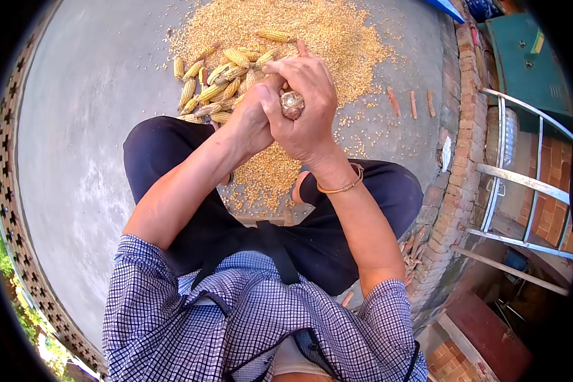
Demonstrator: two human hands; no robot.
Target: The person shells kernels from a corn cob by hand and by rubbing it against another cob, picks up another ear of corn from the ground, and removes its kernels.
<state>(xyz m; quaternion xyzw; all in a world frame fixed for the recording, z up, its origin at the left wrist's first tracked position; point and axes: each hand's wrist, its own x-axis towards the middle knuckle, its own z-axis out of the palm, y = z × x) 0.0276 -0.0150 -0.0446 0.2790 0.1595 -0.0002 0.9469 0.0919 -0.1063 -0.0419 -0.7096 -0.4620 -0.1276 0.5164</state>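
I hold both forearms (pixel 191 169) extended and converging: the right hand (pixel 313 95) is closed around a rough, round-ended corn cob (pixel 292 106), above the floor (pixel 89 114); the left hand (pixel 251 118) presses alongside, its grip too hidden to tell. Ridged yellow ears (pixel 211 93) and loose kernels (pixel 328 35) lie beyond on smooth grey concrete.

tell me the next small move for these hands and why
Probably twist the corn cob between the left hand and right hand: both are clasped around it, and loose kernels lie below, which suggests rubbing kernels off.
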